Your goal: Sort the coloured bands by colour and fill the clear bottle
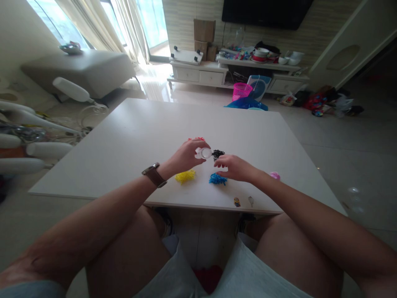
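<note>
My left hand [191, 154] is closed around a small clear plastic jar [205, 153], its round pale end facing me. Right beside the jar lies a pile of black rubber-band-like bits [218, 153]. My right hand [238, 167] reaches in from the right, close to the black pile; its fingers are bent, with a gap between them and the thumb. Below it sits a blue pile [217, 179] of similar bits. A yellow pile [185, 176] is under my left wrist, and a red pile [200, 138] shows partly behind my left hand.
On the white table [149, 124], a small yellow-and-blue cartoon figure [237, 202] and a small clear piece [251, 201] lie near the front edge. A pink item [274, 176] is partly hidden by my right forearm. Beyond stand a pink basket [242, 91] and a cabinet [198, 74].
</note>
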Demonstrator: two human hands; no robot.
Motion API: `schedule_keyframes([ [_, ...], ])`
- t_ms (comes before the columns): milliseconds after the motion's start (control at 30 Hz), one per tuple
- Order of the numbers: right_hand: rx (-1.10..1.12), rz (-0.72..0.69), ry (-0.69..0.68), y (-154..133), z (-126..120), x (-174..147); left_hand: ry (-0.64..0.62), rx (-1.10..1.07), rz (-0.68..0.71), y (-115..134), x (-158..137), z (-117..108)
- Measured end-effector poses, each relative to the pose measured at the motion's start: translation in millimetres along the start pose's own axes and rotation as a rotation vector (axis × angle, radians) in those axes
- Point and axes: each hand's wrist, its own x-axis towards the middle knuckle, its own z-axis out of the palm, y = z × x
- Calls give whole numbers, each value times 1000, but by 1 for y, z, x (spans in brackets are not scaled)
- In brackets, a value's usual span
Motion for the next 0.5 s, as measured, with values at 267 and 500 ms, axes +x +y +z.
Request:
schedule_keyframes([
  [267, -269, 28, -302, -25, 22, 17, -24, -25, 64, 7, -1, 2],
  [500, -362, -22, -360, -25, 34, 22, -47, -66, 79, 15, 2, 4],
])
